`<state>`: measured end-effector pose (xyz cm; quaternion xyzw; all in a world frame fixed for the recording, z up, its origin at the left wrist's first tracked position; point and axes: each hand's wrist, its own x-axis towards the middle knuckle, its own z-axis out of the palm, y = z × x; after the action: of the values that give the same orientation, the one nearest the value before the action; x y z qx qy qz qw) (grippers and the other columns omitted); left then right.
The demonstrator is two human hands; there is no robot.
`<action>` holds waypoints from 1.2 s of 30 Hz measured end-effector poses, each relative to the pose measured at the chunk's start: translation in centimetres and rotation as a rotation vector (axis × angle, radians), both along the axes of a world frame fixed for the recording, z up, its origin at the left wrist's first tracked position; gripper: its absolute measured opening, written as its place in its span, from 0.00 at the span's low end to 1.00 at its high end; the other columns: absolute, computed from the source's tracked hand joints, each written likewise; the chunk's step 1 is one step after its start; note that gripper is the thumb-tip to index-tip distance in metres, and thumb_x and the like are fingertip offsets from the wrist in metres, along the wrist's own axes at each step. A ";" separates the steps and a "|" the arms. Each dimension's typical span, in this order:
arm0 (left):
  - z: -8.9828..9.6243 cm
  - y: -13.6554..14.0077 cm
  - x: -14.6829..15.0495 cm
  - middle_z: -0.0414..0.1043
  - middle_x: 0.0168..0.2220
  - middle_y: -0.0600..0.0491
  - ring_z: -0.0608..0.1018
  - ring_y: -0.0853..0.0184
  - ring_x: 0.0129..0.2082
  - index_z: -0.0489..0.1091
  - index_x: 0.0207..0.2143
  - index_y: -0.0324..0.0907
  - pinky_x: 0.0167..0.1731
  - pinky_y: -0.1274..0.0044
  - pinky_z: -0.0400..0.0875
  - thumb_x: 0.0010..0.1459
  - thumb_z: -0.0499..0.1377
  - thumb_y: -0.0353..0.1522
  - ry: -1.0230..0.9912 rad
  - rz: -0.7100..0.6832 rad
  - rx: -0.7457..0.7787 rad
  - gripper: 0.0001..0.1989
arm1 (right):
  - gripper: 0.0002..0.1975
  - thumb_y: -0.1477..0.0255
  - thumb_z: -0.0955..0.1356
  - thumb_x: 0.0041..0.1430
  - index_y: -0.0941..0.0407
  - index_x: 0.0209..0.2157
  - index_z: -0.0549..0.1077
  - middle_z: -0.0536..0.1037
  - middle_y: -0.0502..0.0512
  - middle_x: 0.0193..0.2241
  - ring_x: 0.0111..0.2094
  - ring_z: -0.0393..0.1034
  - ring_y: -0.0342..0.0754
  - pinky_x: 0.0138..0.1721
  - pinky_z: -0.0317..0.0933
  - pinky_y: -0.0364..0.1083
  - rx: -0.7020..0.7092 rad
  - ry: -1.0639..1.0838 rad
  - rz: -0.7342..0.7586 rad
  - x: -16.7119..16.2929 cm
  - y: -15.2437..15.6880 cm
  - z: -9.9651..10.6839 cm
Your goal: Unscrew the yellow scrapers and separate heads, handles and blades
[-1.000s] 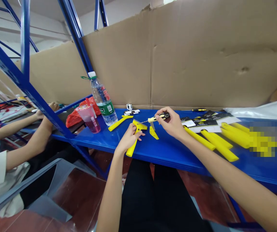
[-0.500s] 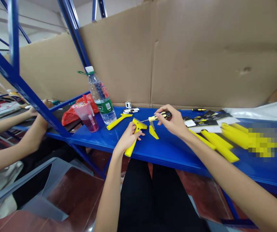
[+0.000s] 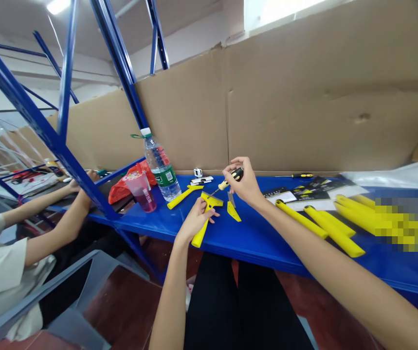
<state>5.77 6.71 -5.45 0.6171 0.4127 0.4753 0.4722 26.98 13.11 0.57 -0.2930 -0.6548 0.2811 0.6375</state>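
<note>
My left hand [image 3: 195, 219] is closed around a yellow T-shaped scraper handle [image 3: 199, 236], its wide head pointing away from me over the blue table. A screwdriver [image 3: 224, 184] with a yellow and black grip is held between the fingers of my right hand [image 3: 244, 183]. It slants down to the left, its tip at the scraper handle's head; whether it sits in a screw is too small to tell. Just right of that head lies a loose yellow end piece [image 3: 234, 212], with a thin metal blade [image 3: 231, 200] beside it.
Another yellow handle [image 3: 183, 198], a water bottle [image 3: 163, 170] and a pink cup [image 3: 143, 195] stand or lie left on the blue table [image 3: 252, 243]. Rightward are several yellow handles [image 3: 335, 233], printed cards [image 3: 314, 192] and another screwdriver [image 3: 302, 175]. A co-worker's arm [image 3: 59, 233] is beyond the blue post.
The view has tilted upward. My right hand has shifted left, and the screwdriver now stands steeper against the scraper handle's head. My left hand keeps its hold.
</note>
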 end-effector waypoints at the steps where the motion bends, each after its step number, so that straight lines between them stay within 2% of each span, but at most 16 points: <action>1: 0.1 0.0 0.0 0.76 0.54 0.43 0.88 0.58 0.45 0.65 0.49 0.44 0.33 0.75 0.78 0.64 0.71 0.37 0.005 0.003 0.002 0.20 | 0.25 0.57 0.75 0.65 0.47 0.53 0.59 0.81 0.50 0.43 0.18 0.67 0.41 0.19 0.66 0.46 0.000 0.013 0.019 0.2 -0.1 -0.3; 5: 0.4 0.0 0.1 0.77 0.53 0.44 0.88 0.57 0.45 0.65 0.51 0.44 0.33 0.75 0.77 0.61 0.73 0.39 0.018 0.011 0.001 0.24 | 0.25 0.60 0.74 0.62 0.47 0.53 0.58 0.80 0.50 0.43 0.22 0.70 0.42 0.23 0.70 0.47 0.006 0.016 0.047 0.8 -0.2 -0.6; 10: 0.6 -0.1 0.2 0.76 0.51 0.44 0.87 0.58 0.44 0.66 0.51 0.43 0.33 0.75 0.76 0.60 0.73 0.39 0.034 0.023 -0.009 0.24 | 0.28 0.66 0.74 0.56 0.47 0.52 0.57 0.81 0.51 0.43 0.32 0.74 0.47 0.32 0.72 0.49 0.040 0.016 0.035 0.6 -0.2 -0.3; 16: 0.7 -0.1 0.3 0.77 0.54 0.42 0.87 0.58 0.44 0.66 0.53 0.43 0.33 0.76 0.76 0.59 0.74 0.39 0.027 0.021 -0.007 0.26 | 0.28 0.63 0.75 0.57 0.47 0.51 0.57 0.80 0.50 0.40 0.35 0.76 0.49 0.39 0.72 0.52 0.060 0.034 0.069 0.7 -0.2 0.1; 19: 0.8 -0.2 0.3 0.77 0.54 0.43 0.87 0.58 0.44 0.66 0.53 0.44 0.33 0.76 0.76 0.59 0.73 0.40 0.033 0.010 0.007 0.25 | 0.24 0.64 0.74 0.58 0.47 0.49 0.59 0.81 0.48 0.36 0.33 0.75 0.49 0.39 0.71 0.52 0.070 0.006 0.065 1.0 -0.5 0.4; 22: 0.7 -0.2 0.2 0.78 0.51 0.45 0.87 0.58 0.45 0.67 0.52 0.44 0.33 0.76 0.75 0.61 0.72 0.40 0.039 -0.009 0.016 0.23 | 0.16 0.64 0.74 0.60 0.48 0.43 0.64 0.82 0.50 0.35 0.33 0.75 0.50 0.38 0.70 0.52 0.093 -0.076 0.040 1.2 -1.3 1.0; 24: 0.5 -0.1 0.2 0.78 0.52 0.45 0.87 0.58 0.45 0.67 0.52 0.44 0.33 0.76 0.75 0.62 0.71 0.40 0.039 -0.018 0.022 0.22 | 0.14 0.61 0.75 0.62 0.48 0.39 0.67 0.81 0.50 0.33 0.30 0.75 0.50 0.34 0.69 0.52 0.069 -0.136 0.019 1.3 -1.8 1.4; 27: 0.3 0.1 0.1 0.77 0.50 0.46 0.86 0.58 0.45 0.66 0.52 0.44 0.33 0.75 0.76 0.63 0.70 0.40 0.044 -0.013 0.026 0.22 | 0.17 0.54 0.76 0.65 0.48 0.39 0.68 0.78 0.48 0.29 0.22 0.71 0.47 0.24 0.64 0.50 -0.007 -0.159 0.013 1.2 -2.3 1.6; 31: 0.3 0.1 0.1 0.77 0.50 0.46 0.86 0.57 0.46 0.66 0.52 0.44 0.33 0.75 0.76 0.63 0.70 0.40 0.053 -0.010 0.018 0.21 | 0.20 0.56 0.76 0.66 0.47 0.44 0.63 0.81 0.49 0.36 0.20 0.71 0.45 0.21 0.64 0.49 -0.009 -0.078 0.099 1.0 -1.9 1.4; 36: 0.4 0.0 0.1 0.78 0.53 0.44 0.86 0.57 0.47 0.66 0.50 0.44 0.35 0.74 0.76 0.63 0.70 0.38 0.045 -0.022 0.018 0.20 | 0.25 0.62 0.76 0.60 0.47 0.44 0.56 0.83 0.51 0.43 0.28 0.74 0.45 0.30 0.70 0.50 0.015 -0.091 0.205 1.1 -1.2 1.1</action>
<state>5.83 6.73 -5.06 0.6362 0.4121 0.4597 0.4626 28.11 11.87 1.65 -0.2321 -0.7118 0.3262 0.5771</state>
